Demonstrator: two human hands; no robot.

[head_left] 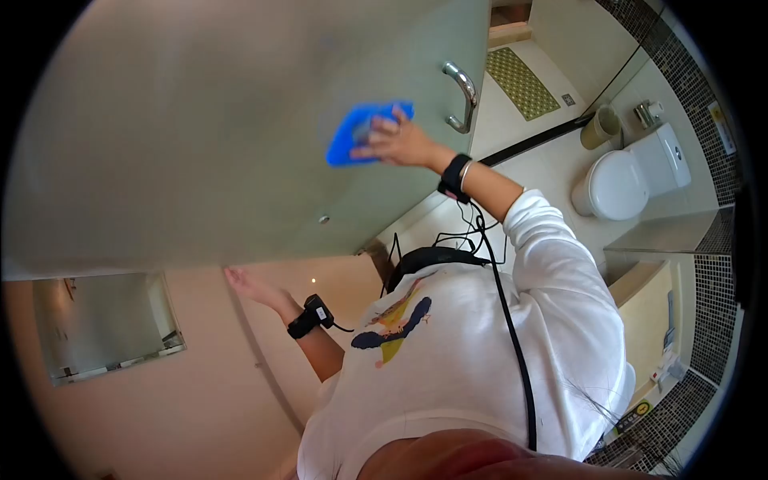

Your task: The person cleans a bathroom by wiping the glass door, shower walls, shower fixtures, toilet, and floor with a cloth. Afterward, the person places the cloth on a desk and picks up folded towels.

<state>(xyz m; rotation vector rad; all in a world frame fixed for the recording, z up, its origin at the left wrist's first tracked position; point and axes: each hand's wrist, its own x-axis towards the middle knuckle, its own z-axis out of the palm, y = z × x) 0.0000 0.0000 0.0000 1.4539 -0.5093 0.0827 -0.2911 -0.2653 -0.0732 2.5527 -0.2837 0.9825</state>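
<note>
My right hand [394, 144] is pressed around a flat blue piece [344, 144], perhaps a cleaning pad, held against a frosted glass door [240, 120]. A grey part shows between the fingers and the blue. To the right of this hand is a chrome door handle [464, 96]. Lower left, my left hand [252, 286] has its fingers stretched out beside the glass door's edge and holds nothing visible; whether it touches the edge is unclear. Both wrists wear black straps with devices.
Black cables [512, 336] run down from the right wrist area and across the white shirt. On the right stand a white toilet [620, 186] and a bin [600, 128]. A green mat [522, 82] lies beyond the door. A mirror [112, 324] hangs at lower left.
</note>
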